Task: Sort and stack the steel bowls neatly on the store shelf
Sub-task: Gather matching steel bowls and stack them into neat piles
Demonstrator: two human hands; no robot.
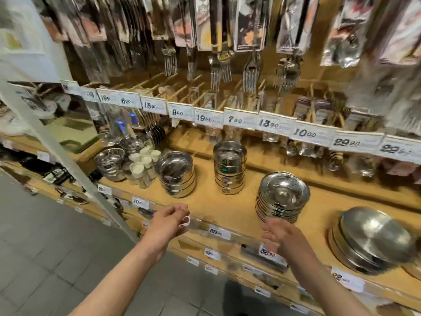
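Note:
Several stacks of steel bowls stand on the wooden shelf (218,208). A short stack of straight-walled bowls (176,173) is at the left, a taller stack with stickers (229,169) behind the middle, a stack of wide shallow bowls (282,199) to the right, and large bowls (373,238) at the far right. My left hand (170,218) hovers at the shelf's front edge with curled fingers and pinches a small white thing. My right hand (281,236) is blurred, fingers spread, just in front of the shallow-bowl stack, holding nothing.
More small steel bowls (110,164) and white cups (145,163) crowd the shelf's left end. Price tags (239,119) line the upper shelf edge, with packaged forks (218,71) hanging above. Lower shelves and a grey tiled floor (45,258) lie below.

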